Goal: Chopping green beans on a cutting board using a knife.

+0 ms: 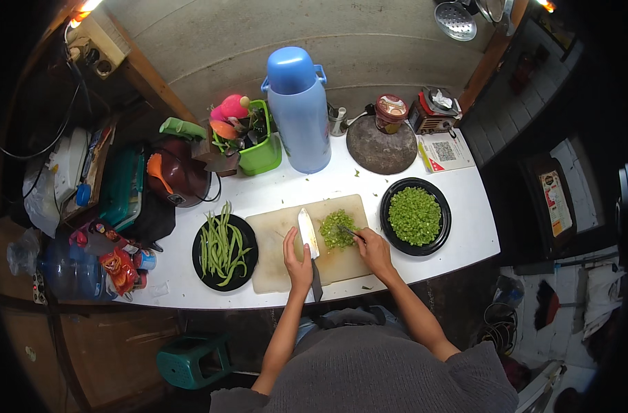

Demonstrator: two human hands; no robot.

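My right hand (377,253) holds a small dark utensil (348,231), its tip in a pile of chopped green beans (336,223) on the cutting board (272,227). A large kitchen knife (308,235) lies on the board left of the pile, its dark handle reaching over the near edge. My left hand (297,260) is beside the knife with fingers raised and apart; whether it touches the knife cannot be told. Whole green beans (222,248) lie on a black plate (197,258) at the left. Another black plate (446,222) at the right holds more chopped beans (414,216).
Behind the board stand a blue thermos jug (299,124), a green utensil bin (262,155), a round stone slab (378,149) with a tub (391,113) on it, and a printed card (451,152). A maroon rice cooker (177,173) is at the left; a green stool (192,361) stands below.
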